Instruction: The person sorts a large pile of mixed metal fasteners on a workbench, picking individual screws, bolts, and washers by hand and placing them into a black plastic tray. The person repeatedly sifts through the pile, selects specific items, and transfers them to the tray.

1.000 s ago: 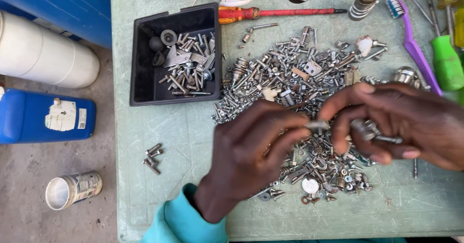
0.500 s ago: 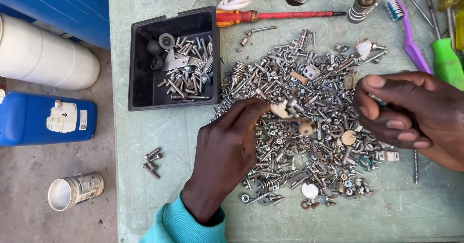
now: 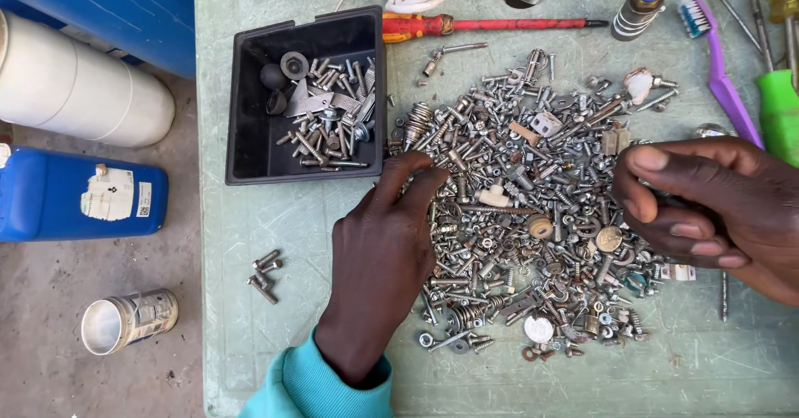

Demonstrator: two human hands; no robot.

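Where a second ago both hands met over the pile of screws [image 3: 533, 210], they have parted: the left hand [image 3: 379, 260] now lies flat, fingers loose and empty, touching the heap's edge near the black tray [image 3: 250, 93]. The right hand [image 3: 716, 210], curled at the pile's far side on the surface, may pinch something small; I cannot tell.

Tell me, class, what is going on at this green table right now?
A person leans over a big heap of mixed silver screws, bolts and washers on the scratched green table. The left hand lies on the heap's left edge, fingertips among the screws beside the black plastic tray partly filled with hardware. The right hand is curled at the heap's right side; what it holds is unclear.
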